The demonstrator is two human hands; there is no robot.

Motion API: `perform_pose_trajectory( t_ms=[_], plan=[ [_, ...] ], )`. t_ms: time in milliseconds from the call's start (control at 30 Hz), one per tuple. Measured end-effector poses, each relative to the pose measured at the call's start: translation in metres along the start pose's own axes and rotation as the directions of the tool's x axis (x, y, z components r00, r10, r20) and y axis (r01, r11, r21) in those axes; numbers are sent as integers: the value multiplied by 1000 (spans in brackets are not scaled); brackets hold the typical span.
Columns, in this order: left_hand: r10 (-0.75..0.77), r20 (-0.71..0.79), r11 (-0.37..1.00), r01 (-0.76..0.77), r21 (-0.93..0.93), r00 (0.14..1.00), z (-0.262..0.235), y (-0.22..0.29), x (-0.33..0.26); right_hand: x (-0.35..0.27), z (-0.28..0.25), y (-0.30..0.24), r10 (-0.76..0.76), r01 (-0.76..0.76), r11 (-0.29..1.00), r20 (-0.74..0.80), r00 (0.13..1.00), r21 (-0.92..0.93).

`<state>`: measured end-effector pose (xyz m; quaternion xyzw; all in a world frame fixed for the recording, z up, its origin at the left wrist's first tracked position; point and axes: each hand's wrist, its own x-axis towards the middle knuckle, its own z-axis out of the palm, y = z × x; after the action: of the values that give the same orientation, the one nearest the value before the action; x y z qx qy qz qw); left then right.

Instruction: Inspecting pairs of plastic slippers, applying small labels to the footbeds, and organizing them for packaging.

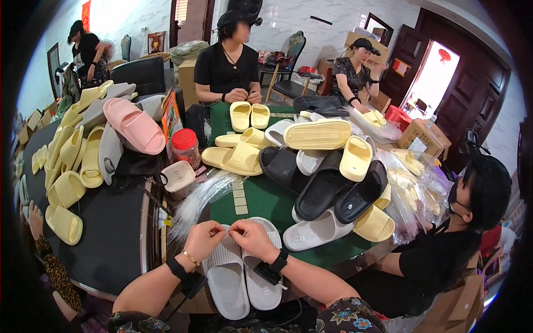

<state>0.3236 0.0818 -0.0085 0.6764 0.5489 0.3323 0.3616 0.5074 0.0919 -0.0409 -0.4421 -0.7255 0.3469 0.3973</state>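
A pair of grey slide slippers (239,277) lies side by side at the near edge of the green table (261,202), toes toward me. My left hand (202,240) and my right hand (252,238) rest on their straps with fingertips pinched together over the gap between them, apparently on something small that I cannot make out. A bundle of clear plastic ties (197,200) lies just beyond my left hand.
A heap of black, white and yellow slippers (327,177) fills the table's middle and right. More yellow, grey and pink slippers (94,139) pile on a dark table to the left. A red-lidded jar (185,147) stands between. Other people sit around; bagged slippers (413,194) lie at right.
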Motion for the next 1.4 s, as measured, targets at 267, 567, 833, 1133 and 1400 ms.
perform_pose_trajectory(
  t_ms=[267,567,833,1133,1400],
  plan=[
    [26,-45,999,-24,36,999,1,-5,2,0,-1,-1,-12,12,1000,-15,1000,-5],
    [56,-13,996,-55,65,998,4,-6,1,0,0,-3,-108,108,993,-3,994,-54],
    [73,-16,996,-72,61,997,5,-6,1,0,0,-2,-123,122,988,-3,992,-93],
    [62,-14,996,-61,57,998,6,-8,0,1,1,-2,-191,190,974,7,982,-127],
    [104,-7,992,-104,68,995,5,-6,-2,0,4,-2,-202,200,967,3,979,-158]
  ],
)
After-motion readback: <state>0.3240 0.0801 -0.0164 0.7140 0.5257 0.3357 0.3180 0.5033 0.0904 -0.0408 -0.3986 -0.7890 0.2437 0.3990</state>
